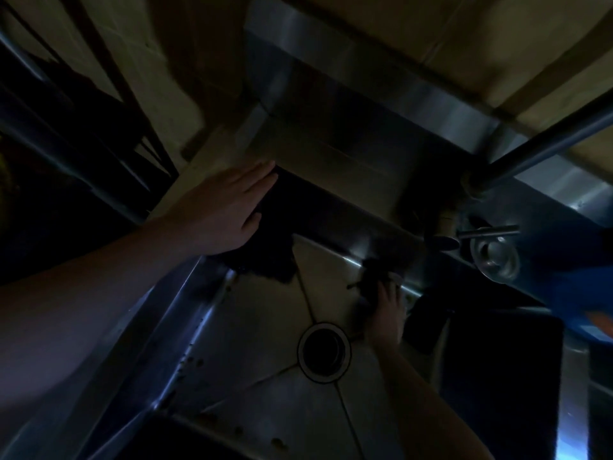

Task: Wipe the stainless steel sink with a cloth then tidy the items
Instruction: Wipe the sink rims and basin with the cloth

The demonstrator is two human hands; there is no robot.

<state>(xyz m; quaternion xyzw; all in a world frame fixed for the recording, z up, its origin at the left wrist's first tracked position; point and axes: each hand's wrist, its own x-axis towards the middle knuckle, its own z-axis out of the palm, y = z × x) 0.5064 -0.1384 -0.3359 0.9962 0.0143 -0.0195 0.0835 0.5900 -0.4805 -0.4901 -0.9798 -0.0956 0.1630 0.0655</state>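
The stainless steel sink [212,353] fills the lower middle of the dim head view, with its round drain [323,351] in the basin floor. A dark cloth [265,240] hangs over the sink's far left corner, and my left hand [222,210] lies flat on it with straight fingers. Down inside the basin my right hand [386,315] presses a second dark cloth [376,272] against the far wall. How the right fingers lie on that cloth is hard to make out in the dark.
A faucet pipe [544,144] comes in from the upper right, with a lever handle [487,231] and a round metal fitting [494,258] below it. A blue object [583,280] sits at the right edge. Small brown specks dot the basin's left rim.
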